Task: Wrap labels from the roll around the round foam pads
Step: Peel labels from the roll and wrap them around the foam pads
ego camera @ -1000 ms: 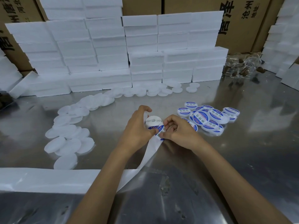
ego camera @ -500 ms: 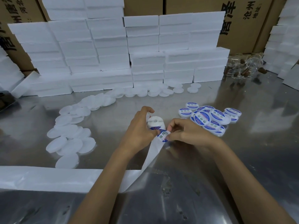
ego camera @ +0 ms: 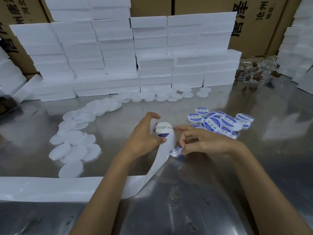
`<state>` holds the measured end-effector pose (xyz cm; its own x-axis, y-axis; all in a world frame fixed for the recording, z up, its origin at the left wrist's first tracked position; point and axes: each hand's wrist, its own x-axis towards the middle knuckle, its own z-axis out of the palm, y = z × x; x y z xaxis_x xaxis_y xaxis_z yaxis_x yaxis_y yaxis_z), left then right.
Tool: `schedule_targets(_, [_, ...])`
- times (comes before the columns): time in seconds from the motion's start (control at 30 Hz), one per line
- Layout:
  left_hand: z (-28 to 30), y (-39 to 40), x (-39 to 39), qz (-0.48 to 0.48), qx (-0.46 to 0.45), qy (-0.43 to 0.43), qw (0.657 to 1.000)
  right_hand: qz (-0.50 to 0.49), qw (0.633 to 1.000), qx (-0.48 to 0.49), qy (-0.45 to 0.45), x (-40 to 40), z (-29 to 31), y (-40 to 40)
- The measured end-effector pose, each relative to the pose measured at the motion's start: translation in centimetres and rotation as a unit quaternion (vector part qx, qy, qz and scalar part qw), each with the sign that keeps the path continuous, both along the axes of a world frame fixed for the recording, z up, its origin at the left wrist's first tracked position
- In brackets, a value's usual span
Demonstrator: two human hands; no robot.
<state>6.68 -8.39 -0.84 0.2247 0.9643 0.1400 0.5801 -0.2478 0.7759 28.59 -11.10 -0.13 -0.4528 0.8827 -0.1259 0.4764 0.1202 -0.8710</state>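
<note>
right hand (ego camera: 201,143) has peeled a label (ego camera: 176,152) off the roll's backing strip (ego camera: 166,146), pulled it right

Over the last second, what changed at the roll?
The right hand peeled a label off the backing strip and drew it away rightward, pinched in its fingertips. Unchanged: the left hand holds the label roll; both pad piles unmoved.

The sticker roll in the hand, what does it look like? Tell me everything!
The roll is small, white and papery, with a hole in its middle and blue-printed labels on its side. The left hand grips it upright above the steel table. A long white strip trails from it toward the person.
</note>
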Motion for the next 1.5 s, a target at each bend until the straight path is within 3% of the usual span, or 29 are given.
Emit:
schedule_targets(0.13, [0.8,-0.3,0.2,0.043,0.017,-0.085,0.995,-0.101,0.989,0.030,0.108,1.2,0.5,0.4])
schedule_targets(0.2, [1.7,-0.4,0.5,0.067,0.009,-0.173,0.983,-0.128,0.971,0.032,0.200,1.2,0.8,0.7])
schedule_targets(0.33, [3.2,-0.8,0.9,0.028,-0.136,-0.458,0.878,-0.131,0.931,0.018,0.342,-1.0,1.6,0.1])
schedule_targets(0.43, [3.2,-1.4,1.0,-0.017,-0.185,-0.521,0.833,-0.153,0.922,0.064,0.350,-3.5,1.7,-0.5])
schedule_targets(0.57, [3.3,-1.8,1.6,-0.040,-0.194,-0.509,0.838,-0.208,0.910,0.118,0.338,-5.6,1.6,-0.8])
schedule_targets(1.0, [3.7,-2.4,3.4,-0.028,-0.147,-0.403,0.903,-0.256,0.900,0.126,0.329,-5.9,1.1,-0.6])
schedule_targets(1.33, [3.0,-2.0,3.7,-0.049,-0.148,-0.396,0.905,-0.272,0.905,0.144,0.294,-5.8,0.7,-0.3])
schedule_targets(1.5, [3.4,-2.2,4.2,-0.033,-0.166,-0.409,0.897,-0.292,0.920,0.166,0.204,-5.5,0.1,0.0])
